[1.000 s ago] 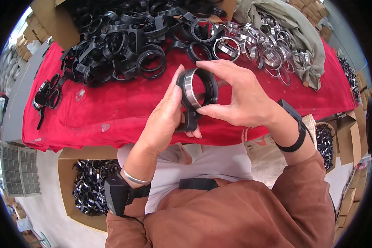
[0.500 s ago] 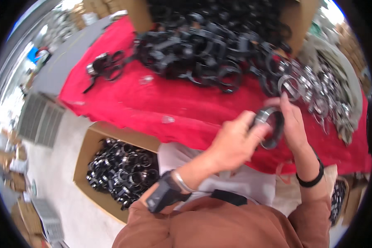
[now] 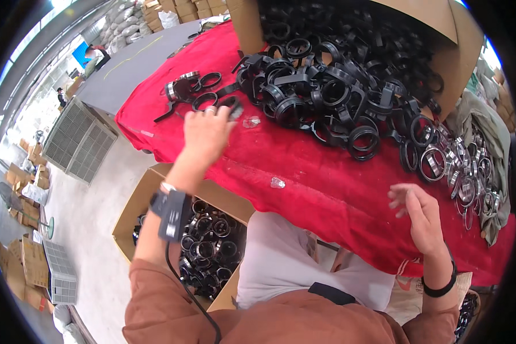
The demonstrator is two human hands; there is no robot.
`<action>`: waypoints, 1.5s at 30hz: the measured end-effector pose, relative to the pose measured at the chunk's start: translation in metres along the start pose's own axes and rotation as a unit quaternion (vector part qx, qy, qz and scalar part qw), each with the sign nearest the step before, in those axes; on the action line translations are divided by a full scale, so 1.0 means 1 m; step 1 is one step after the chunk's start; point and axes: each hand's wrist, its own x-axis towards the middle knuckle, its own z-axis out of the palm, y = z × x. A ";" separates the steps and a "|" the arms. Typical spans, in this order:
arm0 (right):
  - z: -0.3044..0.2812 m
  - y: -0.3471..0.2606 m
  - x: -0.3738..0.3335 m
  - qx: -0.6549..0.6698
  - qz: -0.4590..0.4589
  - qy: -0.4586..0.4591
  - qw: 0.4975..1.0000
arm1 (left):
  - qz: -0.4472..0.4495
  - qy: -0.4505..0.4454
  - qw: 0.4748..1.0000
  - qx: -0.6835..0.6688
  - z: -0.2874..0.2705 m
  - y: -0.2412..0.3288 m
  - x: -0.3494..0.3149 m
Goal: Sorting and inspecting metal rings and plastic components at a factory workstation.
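My left hand [image 3: 208,133] reaches over the left part of the red-covered table, fingers curled at a black ring [image 3: 233,106] with a shiny edge, slightly blurred. Close by lies a small group of black rings [image 3: 205,101], some with metal bands. Over the right side of the cloth hovers my right hand [image 3: 421,217], its fingers apart and holding nothing. Beyond it, silvery metal rings [image 3: 433,163] lie in a heap at the right. A large pile of black rings [image 3: 332,92], some with strap-like tabs, spills across the back of the table.
A big cardboard box [image 3: 461,49] at the back holds more black rings. On the floor at left, an open carton [image 3: 133,200] contains black and metal rings. Grey cloth [image 3: 470,117] lies at the far right. Clear plastic scraps [image 3: 277,182] dot the red cloth [image 3: 315,212].
My left hand has moved from the right side to the far left with the black ring. My right hand has come away from the ring and opened. The view has shifted.
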 end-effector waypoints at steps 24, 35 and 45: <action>-0.025 0.030 -0.039 -0.038 0.060 0.063 0.995 | -0.019 -0.094 0.974 -0.206 0.074 -0.087 0.168; -0.140 0.112 -0.060 -0.406 0.070 0.436 0.800 | -0.201 -0.149 0.560 -0.790 0.091 -0.183 0.118; -0.226 0.153 -0.072 -0.378 0.259 0.365 0.810 | -0.069 -0.201 0.229 -0.950 0.005 0.013 -0.050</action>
